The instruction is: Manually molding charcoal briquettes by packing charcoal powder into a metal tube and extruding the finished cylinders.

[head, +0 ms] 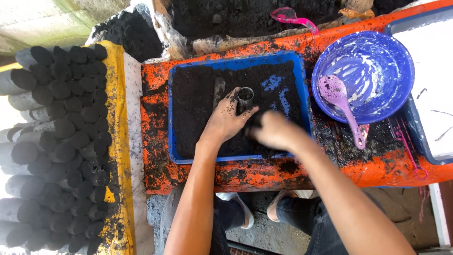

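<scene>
Head view, one frame.

Item 1: blue tray (302, 85), centre of the frame, rectangular, filled with dark soil, set on an orange, soil-smeared surface (264, 177). Bare blue patches are seen in the soil at the tray's upper right.

Item 2: small metal cylinder (245, 98), open end up, standing upright in the soil near the tray's middle. It is gripped by the left hand (226, 120); the soil-coated fingers (234, 94) are closed around its left side and the thumb is laid below it.

Item 3: right hand (273, 131), just right of the left hand and lower in the tray, blurred by motion. Something dark is seen at its left edge, but whether its fingers are apart or closed on anything cannot be told.

Item 4: flat grey tool (218, 89), lying in the soil just left of the cylinder, partly buried.

Item 5: blue bowl (377, 61), upper right, streaked with white residue, resting on the surface beside the tray. A purple spoon (340, 101) is laid inside it, its handle reaching over the lower rim.

Item 6: pink scoop (290, 16), top centre, lying on a heap of dark soil behind the surface.

Item 7: stack of dark cylindrical tubes (66, 141), left side of the frame, ends facing right, piled against a yellow edge (118, 118).

Item 8: white-lined tray (432, 89), far right, partly cut off by the frame.
</scene>
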